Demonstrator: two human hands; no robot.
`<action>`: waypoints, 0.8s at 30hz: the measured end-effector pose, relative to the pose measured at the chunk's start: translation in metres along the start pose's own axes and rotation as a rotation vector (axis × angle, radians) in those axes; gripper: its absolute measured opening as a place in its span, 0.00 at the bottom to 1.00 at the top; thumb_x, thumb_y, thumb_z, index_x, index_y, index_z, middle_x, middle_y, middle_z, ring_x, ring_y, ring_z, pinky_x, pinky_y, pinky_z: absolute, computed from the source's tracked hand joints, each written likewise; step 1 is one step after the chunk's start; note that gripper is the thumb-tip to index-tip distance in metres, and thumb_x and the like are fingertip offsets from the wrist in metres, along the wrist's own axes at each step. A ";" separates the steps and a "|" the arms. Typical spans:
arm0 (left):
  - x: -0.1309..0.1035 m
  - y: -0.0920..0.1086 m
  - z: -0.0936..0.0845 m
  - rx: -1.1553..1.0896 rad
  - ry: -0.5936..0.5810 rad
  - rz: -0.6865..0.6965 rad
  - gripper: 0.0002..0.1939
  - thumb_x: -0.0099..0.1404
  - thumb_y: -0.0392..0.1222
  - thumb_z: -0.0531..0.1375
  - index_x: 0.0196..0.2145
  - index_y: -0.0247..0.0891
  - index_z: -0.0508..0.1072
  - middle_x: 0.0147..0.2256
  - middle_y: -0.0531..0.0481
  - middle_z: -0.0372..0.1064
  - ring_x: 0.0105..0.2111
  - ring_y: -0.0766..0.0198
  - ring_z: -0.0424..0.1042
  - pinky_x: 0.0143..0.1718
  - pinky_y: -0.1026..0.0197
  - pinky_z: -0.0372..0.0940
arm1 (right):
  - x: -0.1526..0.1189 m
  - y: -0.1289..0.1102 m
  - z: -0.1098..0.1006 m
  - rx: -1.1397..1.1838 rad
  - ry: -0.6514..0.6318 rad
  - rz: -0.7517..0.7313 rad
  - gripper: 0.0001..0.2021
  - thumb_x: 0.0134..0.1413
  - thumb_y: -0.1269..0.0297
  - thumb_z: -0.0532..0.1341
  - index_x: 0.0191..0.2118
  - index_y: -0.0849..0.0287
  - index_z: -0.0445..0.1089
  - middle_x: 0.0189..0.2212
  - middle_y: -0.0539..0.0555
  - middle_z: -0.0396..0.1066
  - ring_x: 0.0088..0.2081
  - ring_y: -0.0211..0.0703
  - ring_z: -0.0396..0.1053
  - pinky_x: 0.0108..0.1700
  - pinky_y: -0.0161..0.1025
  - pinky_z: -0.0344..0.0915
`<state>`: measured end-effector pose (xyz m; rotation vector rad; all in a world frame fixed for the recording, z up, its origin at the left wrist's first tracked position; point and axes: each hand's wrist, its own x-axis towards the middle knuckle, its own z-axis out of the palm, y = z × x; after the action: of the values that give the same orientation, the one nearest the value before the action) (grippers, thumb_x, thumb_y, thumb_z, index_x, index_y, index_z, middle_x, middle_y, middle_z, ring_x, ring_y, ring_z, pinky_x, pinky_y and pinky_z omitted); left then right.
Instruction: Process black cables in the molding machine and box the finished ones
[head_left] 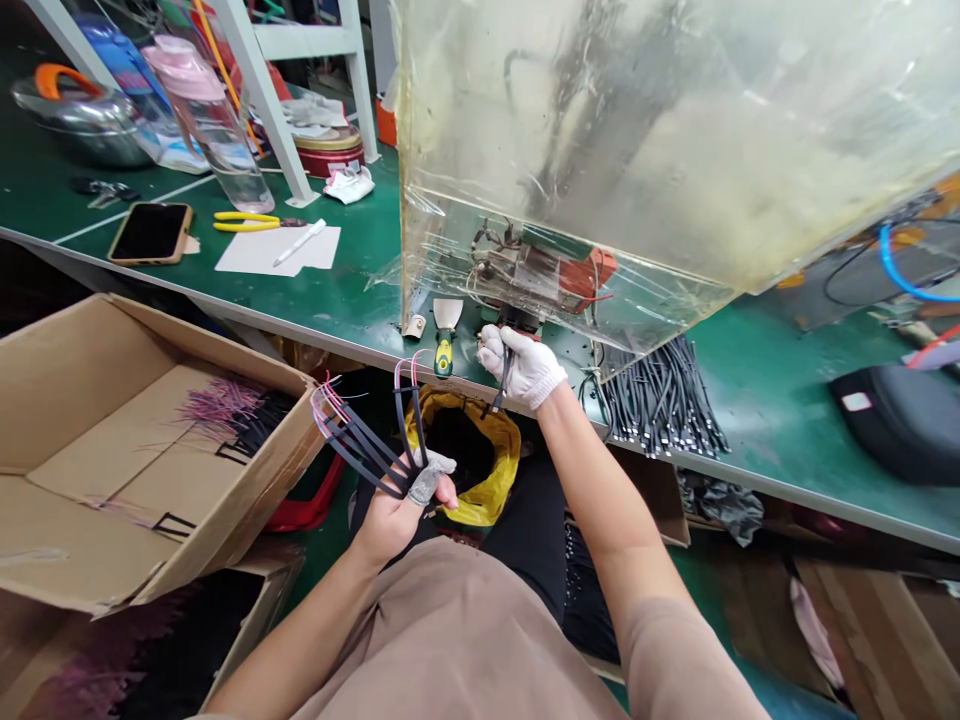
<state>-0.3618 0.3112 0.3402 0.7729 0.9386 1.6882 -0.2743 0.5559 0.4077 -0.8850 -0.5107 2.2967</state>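
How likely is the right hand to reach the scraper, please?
Probably yes: the scraper lies beside the right hand, with nothing visible between, though that hand holds a cable.

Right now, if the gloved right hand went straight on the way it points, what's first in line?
Likely the scraper lying on the bench, just past the right hand's fingertips; depth is unclear, so it may pass above.

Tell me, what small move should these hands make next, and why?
Perhaps the white-gloved right hand should ease the thin dark cable it holds toward the orange-red and dark metal machine: that hand is at the machine's front edge, while the left hand holds flat black cables with red and white wire ends clear of it.
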 end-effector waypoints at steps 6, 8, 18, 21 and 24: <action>0.001 -0.002 0.000 -0.034 0.000 0.004 0.11 0.66 0.47 0.64 0.39 0.37 0.72 0.25 0.52 0.71 0.26 0.65 0.73 0.31 0.62 0.70 | 0.000 -0.005 0.006 0.045 0.048 0.005 0.10 0.70 0.73 0.49 0.48 0.64 0.66 0.27 0.53 0.77 0.24 0.36 0.74 0.29 0.34 0.77; 0.001 0.000 0.001 -0.029 0.005 0.005 0.11 0.66 0.47 0.65 0.38 0.36 0.72 0.25 0.52 0.71 0.25 0.65 0.73 0.31 0.62 0.70 | 0.001 -0.006 0.005 0.049 0.047 0.009 0.10 0.70 0.73 0.49 0.49 0.64 0.65 0.27 0.53 0.77 0.24 0.36 0.74 0.29 0.34 0.78; 0.002 0.005 0.006 -0.005 0.003 -0.016 0.13 0.63 0.48 0.67 0.38 0.35 0.74 0.25 0.51 0.72 0.26 0.63 0.75 0.29 0.61 0.72 | 0.006 -0.009 0.007 0.053 0.071 0.051 0.10 0.70 0.72 0.48 0.49 0.63 0.65 0.26 0.50 0.77 0.24 0.37 0.75 0.28 0.33 0.77; 0.002 0.007 0.008 0.025 0.045 -0.047 0.15 0.61 0.49 0.68 0.36 0.35 0.73 0.27 0.49 0.74 0.26 0.62 0.76 0.30 0.59 0.73 | 0.004 -0.005 0.003 0.034 0.014 0.045 0.09 0.69 0.73 0.50 0.48 0.63 0.67 0.28 0.52 0.78 0.27 0.38 0.76 0.32 0.36 0.78; 0.002 0.013 0.006 0.055 0.102 -0.053 0.16 0.60 0.50 0.69 0.36 0.35 0.73 0.26 0.49 0.74 0.24 0.63 0.74 0.27 0.62 0.72 | -0.004 0.002 -0.009 -0.073 -0.075 0.023 0.05 0.65 0.72 0.57 0.43 0.64 0.69 0.31 0.55 0.78 0.31 0.42 0.77 0.37 0.42 0.79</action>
<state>-0.3632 0.3120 0.3542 0.6976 1.0715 1.6740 -0.2662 0.5527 0.4017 -0.8460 -0.6241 2.3518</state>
